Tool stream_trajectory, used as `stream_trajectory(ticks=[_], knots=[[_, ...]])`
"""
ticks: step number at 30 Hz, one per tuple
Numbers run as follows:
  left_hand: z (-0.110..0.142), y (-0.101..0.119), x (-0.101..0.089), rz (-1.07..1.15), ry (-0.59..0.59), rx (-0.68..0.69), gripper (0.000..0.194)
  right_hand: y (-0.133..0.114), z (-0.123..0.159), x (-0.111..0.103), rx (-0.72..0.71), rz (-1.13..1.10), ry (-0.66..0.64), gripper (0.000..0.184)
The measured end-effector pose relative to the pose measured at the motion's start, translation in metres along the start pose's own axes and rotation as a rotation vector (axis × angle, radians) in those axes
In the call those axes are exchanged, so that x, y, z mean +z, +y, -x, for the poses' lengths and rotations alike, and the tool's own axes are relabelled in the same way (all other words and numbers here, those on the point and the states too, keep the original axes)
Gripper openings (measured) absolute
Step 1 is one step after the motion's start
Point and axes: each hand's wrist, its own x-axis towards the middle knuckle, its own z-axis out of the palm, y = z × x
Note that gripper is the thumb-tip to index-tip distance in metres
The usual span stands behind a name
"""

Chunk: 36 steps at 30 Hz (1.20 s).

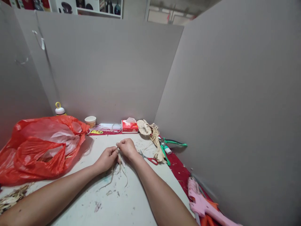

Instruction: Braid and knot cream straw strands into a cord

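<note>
Near the middle of the white board point(131, 201), my left hand point(108, 159) and my right hand point(127, 148) meet with fingers pinched. Between them is a small bunch of dry straw strands point(120, 164), whose loose ends hang down toward me. The part right at the fingertips is mostly hidden. Just right of my right hand lie scissors point(150, 158) with red handles. Past them rests a bundle of pale straw point(157, 141), beside a round woven straw piece point(144, 127).
A red plastic bag point(44, 147) fills the left side. Behind stand a paper cup point(90, 121), a tissue pack point(129, 126) and a bottle point(60, 110). Green-handled pliers point(175, 142) and a pink glue gun point(202, 201) lie right. Grey panels point(105, 69) enclose the table.
</note>
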Motion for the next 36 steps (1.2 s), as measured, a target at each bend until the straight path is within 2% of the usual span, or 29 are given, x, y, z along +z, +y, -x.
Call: stream_trajectory(ticks=[4, 10, 22, 29, 32, 36], knots=[[-0.006, -0.004, -0.006, 0.121, 0.019, -0.102, 0.036, -0.003, -0.002, -0.003, -0.052, -0.018, -0.013, 0.029], [-0.009, -0.005, -0.010, 0.261, 0.070, -0.118, 0.035, -0.002, -0.001, -0.007, -0.170, -0.099, -0.074, 0.032], [-0.011, -0.007, -0.011, 0.281, 0.151, -0.224, 0.039, -0.004, 0.000, -0.006, -0.150, -0.101, -0.050, 0.033], [-0.011, -0.010, -0.015, 0.229, 0.074, -0.203, 0.034, -0.002, 0.002, -0.007, -0.140, -0.026, -0.074, 0.035], [-0.012, -0.011, -0.015, 0.203, 0.092, -0.199, 0.034, -0.001, 0.001, -0.009, -0.139, 0.016, -0.031, 0.039], [-0.012, -0.009, -0.014, 0.190, 0.111, -0.206, 0.033, -0.008, -0.004, -0.017, -0.100, -0.057, 0.104, 0.046]])
